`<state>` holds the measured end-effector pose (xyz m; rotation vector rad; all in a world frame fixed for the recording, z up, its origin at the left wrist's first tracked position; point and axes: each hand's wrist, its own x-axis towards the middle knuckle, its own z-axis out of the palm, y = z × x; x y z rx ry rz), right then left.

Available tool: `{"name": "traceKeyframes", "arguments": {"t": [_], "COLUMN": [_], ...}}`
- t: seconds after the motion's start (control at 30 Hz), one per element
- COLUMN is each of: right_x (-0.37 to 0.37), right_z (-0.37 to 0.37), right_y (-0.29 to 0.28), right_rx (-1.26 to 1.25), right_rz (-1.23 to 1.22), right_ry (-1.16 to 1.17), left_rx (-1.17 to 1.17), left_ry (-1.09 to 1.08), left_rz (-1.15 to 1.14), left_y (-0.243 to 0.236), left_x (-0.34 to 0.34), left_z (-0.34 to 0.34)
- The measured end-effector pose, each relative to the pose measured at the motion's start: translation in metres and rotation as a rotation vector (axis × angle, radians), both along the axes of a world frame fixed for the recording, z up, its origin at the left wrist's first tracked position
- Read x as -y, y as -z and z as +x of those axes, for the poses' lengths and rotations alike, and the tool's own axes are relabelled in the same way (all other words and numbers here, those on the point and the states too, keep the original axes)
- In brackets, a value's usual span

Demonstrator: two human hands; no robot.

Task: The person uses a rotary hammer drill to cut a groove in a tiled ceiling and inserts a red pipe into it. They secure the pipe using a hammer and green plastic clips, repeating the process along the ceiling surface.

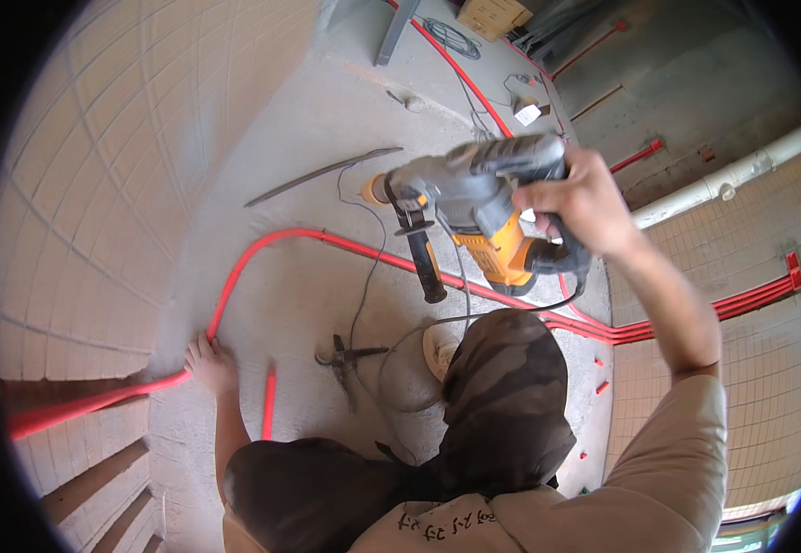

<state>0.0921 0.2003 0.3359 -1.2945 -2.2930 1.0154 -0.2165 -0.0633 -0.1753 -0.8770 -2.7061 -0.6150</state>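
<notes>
My right hand (585, 203) is wrapped round the rear handle of a grey and yellow rotary hammer drill (493, 217), raised above the floor. Its front end points left, and a black side handle (424, 258) hangs below it. No long bit shows in its nose. Low on the left, my left hand (212, 366) closes on a red conduit pipe (253, 253) where it bends toward a slot in the wall. That pipe runs over the floor, curves, and passes behind the drill to the right. The drill's black cable (437, 319) trails down past my knee.
Dark pliers-like tool (345, 359) and a short red pipe piece (270, 405) lie on the concrete floor. A dark strip (322, 175) lies farther off. Several red pipes (695, 313) meet the right wall, below a white pipe (742, 170). A cardboard box (493, 17) stands at the back.
</notes>
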Motion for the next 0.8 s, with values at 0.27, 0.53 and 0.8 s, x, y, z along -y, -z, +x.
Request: {"name": "traceKeyframes", "arguments": {"t": [0.27,0.53,0.8], "right_x": [-0.077,-0.085,-0.164], "right_z": [0.184,0.327,0.395], "right_y": [0.191,0.388,0.394], "right_rx": [-0.639,-0.839,0.286], "right_rz": [-0.395,-1.003,-1.028], "right_ry": [0.634,1.221,0.272], "left_rx": [0.174,0.37,0.423], "left_ry": [0.07,0.232,0.311], "left_rz": [-0.315,-0.601,-0.7], "left_y": [-0.014,-0.048,-0.164], "left_x": [0.009,0.025,-0.028], "left_z": [-0.008,-0.072,-0.096]}}
